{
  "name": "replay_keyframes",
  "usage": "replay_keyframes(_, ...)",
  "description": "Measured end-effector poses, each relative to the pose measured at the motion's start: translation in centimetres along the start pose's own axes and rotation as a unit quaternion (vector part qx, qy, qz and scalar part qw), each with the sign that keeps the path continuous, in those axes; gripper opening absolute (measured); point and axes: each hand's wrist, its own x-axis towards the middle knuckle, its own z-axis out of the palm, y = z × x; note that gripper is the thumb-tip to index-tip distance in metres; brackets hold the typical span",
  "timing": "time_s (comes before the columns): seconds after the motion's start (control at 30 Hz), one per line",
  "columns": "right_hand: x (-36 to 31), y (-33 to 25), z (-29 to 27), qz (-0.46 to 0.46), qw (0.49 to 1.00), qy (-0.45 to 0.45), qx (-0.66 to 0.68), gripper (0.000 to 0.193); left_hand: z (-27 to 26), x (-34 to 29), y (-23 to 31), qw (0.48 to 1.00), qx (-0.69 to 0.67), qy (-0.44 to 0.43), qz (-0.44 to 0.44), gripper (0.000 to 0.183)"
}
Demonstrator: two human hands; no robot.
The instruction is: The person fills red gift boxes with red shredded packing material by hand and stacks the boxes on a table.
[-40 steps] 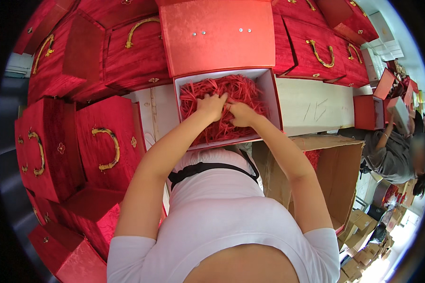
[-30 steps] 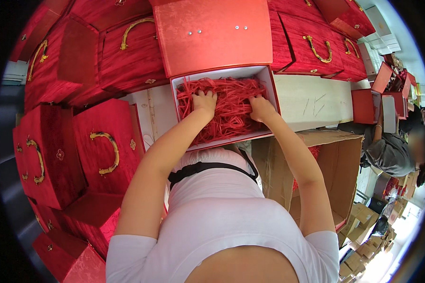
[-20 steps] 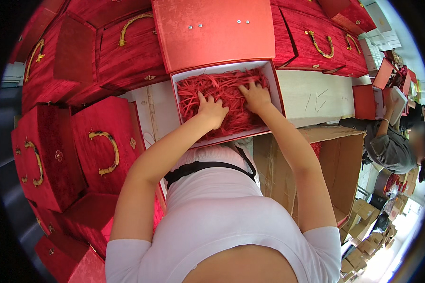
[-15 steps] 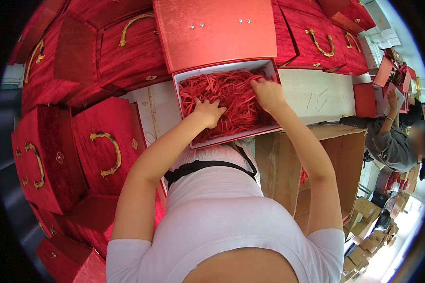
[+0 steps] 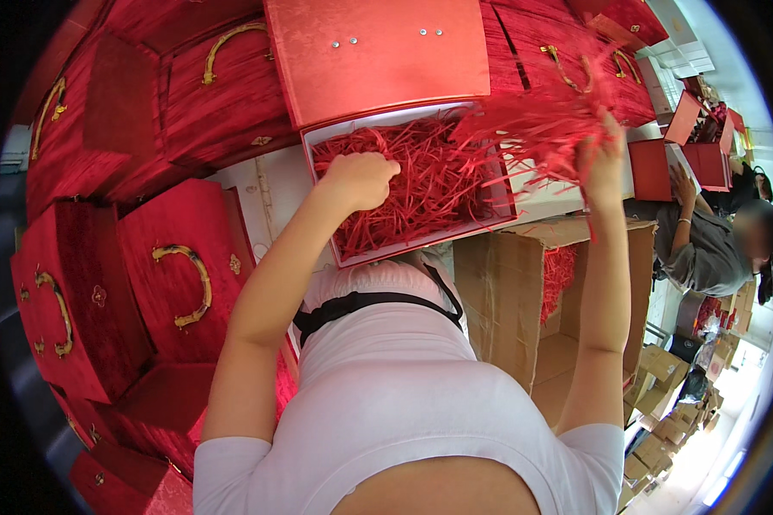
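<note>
In front of me a red gift box (image 5: 423, 237) with a white-lined inside stands open, its red lid (image 5: 378, 60) raised at the far side. Red shredded paper (image 5: 429, 184) fills it in a loose tangle. My left hand (image 5: 358, 180) lies on the shreds at the box's left side, its fingers curled closed into them. Up past the box's right side, my right hand (image 5: 605, 163) grips a big loose clump of shredded paper (image 5: 541, 129). Motion blurs this clump, and loose strands trail from it over the box's right rim.
A tall open cardboard carton (image 5: 498, 300) with red shreds inside stands right of my body. Red velvet cases (image 5: 172, 266) with curved bamboo-look handles crowd the left and far side. At the far right a person (image 5: 704, 249) handles red boxes (image 5: 653, 170).
My right hand has risen out of the box and moved right with a clump of shredded paper. My left hand has shifted slightly left, and its spread fingers have curled.
</note>
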Motion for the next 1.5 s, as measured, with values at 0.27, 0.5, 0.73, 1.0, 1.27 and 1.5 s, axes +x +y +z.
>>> replay_keyframes(0.27,-2.8,0.1,-13.9,0.193,0.952,0.162,0.173,0.026,-2.5,-2.3,-1.7,0.997,0.018,0.037,-0.066,0.032)
replay_keyframes(0.5,-17.5,3.9,-24.1,0.296,0.917,0.259,0.062,0.026,-0.4,-0.6,-2.1,0.99,0.065,-0.075,-0.105,0.038)
replay_keyframes(0.73,-36.4,8.0,-26.4,0.541,0.809,-0.031,-0.226,0.027,2.4,3.7,-0.3,0.979,0.138,-0.121,-0.087,0.062)
replay_keyframes(1.0,-16.9,0.2,-8.4,0.242,0.94,0.05,-0.237,0.015,2.5,2.6,1.9,0.975,0.198,-0.004,-0.099,0.028)
replay_keyframes(1.27,-6.0,2.7,16.7,-0.276,0.838,-0.437,-0.173,0.019,5.5,3.1,0.1,0.973,0.223,0.051,0.031,0.033)
replay_keyframes(1.5,-6.4,9.4,21.8,-0.102,0.721,-0.512,-0.456,0.02,6.4,3.6,0.0,0.932,0.262,-0.219,-0.118,0.038)
